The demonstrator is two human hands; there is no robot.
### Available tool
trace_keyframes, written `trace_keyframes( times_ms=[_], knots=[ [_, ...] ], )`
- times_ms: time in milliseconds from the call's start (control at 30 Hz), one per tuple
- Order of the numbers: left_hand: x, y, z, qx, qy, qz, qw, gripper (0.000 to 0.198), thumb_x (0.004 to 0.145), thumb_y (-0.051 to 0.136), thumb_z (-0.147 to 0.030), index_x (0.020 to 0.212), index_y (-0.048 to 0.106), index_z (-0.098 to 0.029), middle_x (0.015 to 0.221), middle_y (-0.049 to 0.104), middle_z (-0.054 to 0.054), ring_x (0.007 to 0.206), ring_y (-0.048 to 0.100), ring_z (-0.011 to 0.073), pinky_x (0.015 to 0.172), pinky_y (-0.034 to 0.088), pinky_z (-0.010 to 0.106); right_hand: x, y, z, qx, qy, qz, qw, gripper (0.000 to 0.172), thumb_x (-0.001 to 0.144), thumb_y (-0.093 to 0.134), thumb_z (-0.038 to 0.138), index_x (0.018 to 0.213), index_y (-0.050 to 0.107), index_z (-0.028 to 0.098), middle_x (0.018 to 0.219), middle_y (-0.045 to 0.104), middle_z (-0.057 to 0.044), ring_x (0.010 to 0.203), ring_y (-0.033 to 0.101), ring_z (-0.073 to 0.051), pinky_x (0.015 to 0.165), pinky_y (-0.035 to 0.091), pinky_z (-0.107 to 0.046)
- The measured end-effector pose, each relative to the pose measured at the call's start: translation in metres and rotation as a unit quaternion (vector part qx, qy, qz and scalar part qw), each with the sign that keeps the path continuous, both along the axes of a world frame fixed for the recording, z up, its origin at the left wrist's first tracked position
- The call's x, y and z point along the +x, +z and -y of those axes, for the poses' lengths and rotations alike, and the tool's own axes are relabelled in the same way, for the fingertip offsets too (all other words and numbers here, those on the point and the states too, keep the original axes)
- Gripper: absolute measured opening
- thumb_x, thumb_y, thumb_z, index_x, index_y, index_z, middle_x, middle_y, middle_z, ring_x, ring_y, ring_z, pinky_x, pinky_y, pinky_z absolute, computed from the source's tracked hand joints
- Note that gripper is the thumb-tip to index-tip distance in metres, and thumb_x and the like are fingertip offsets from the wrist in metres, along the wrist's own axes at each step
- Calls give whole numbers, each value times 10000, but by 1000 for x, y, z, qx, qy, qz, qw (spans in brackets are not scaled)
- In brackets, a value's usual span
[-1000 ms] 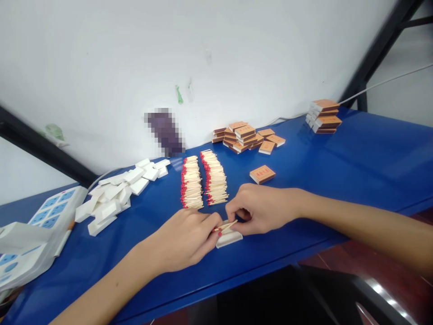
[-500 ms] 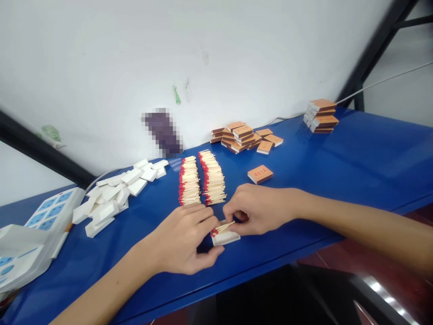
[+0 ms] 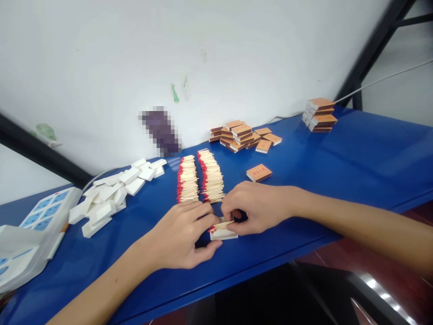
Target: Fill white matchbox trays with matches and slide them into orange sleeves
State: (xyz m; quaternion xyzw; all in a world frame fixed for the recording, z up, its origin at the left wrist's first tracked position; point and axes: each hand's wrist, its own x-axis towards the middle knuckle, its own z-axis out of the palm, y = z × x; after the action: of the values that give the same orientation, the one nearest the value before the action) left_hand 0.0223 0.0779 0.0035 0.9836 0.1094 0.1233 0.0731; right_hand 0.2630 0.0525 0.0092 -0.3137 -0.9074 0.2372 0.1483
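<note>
Near the front of the blue table lies a small white matchbox tray (image 3: pixel 227 234) with several red-tipped matches (image 3: pixel 220 227) in it. My left hand (image 3: pixel 189 234) is at the tray's left end, index finger and thumb curled around it. From the right, my right hand (image 3: pixel 248 210) pinches the matches' pale ends, its fingers over the tray's right side. Beyond my hands stand two rows of loose matches, a left row (image 3: pixel 188 180) and a right row (image 3: pixel 212 178), red heads pointing left. A single orange matchbox (image 3: pixel 259 173) lies just beyond my right hand.
White empty trays (image 3: pixel 115 189) are heaped on the left, next to a white case with blue panels (image 3: pixel 47 212). Orange matchboxes (image 3: pixel 241 133) are piled by the wall, and another stack (image 3: pixel 320 116) is at the far right. The blue table's front edge (image 3: pixel 270 266) is close.
The matches in my right hand sit lower and flatter in the tray now. Both hands stay at the tray, and the view has shifted slightly.
</note>
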Motion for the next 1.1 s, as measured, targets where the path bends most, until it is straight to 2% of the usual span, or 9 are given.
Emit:
trace_keyframes(
  times_ms=[333,533,733,967,1100],
  knots=[
    [1,-3,-3,19,-4,3,1000,201,926,589,-325,1034,660,-170,908,653,60,781,639,216,671,511,351,1,0,0,17,-2,-4,1000,63,829,670,234,829,698,178,723,658,22,662,579,-109,630,385,-230],
    [0,-8,-6,47,-7,35,998,193,939,604,-331,983,684,-160,870,658,59,756,633,208,645,507,342,0,-2,-1,38,2,-13,999,93,841,668,208,916,713,178,760,677,23,686,591,-113,652,402,-233],
    [2,-10,-9,83,-13,75,994,189,954,628,-330,983,695,-156,899,685,67,763,640,203,651,512,342,1,0,-2,39,4,-4,999,97,894,634,189,905,729,174,795,710,10,697,604,-113,670,408,-239],
    [1,-10,-11,78,-14,86,993,144,952,652,-305,1018,684,-180,969,691,56,817,655,191,705,523,334,2,-1,-2,47,-1,-12,999,147,905,608,218,818,715,166,740,694,6,661,585,-114,656,387,-250],
    [1,-10,-12,70,-16,87,994,177,959,650,-351,1001,682,-182,972,687,52,819,649,185,698,518,323,2,-4,-2,54,-7,-13,998,144,887,613,227,809,723,175,709,693,12,642,576,-118,694,392,-273]
  ],
)
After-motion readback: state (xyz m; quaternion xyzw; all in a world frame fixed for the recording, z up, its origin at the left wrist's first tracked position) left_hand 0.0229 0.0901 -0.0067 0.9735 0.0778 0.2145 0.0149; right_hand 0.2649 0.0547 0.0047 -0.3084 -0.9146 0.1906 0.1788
